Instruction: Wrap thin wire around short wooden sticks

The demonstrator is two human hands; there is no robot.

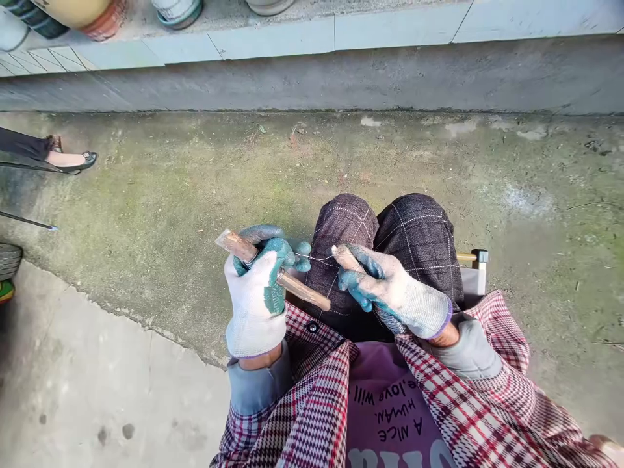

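plaid jacket (314, 409) overhangs stained concrete (195, 175) beside tiled ledge (277, 40).

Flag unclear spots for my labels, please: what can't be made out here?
In the head view:
- Wooden stick, middle: hidden by the left hand.
- Second wooden piece, lower end: hidden by the right hand.
- White pot, top: cut off by the upper edge.
- Other person's leg, upper part: cut off by the left edge.

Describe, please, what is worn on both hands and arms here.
The left hand and right hand each wear a whitish knit glove, blue-green on the fingers and purple-edged at the wrist. Next come grey cuffs, then sleeves checked in red, black and white.
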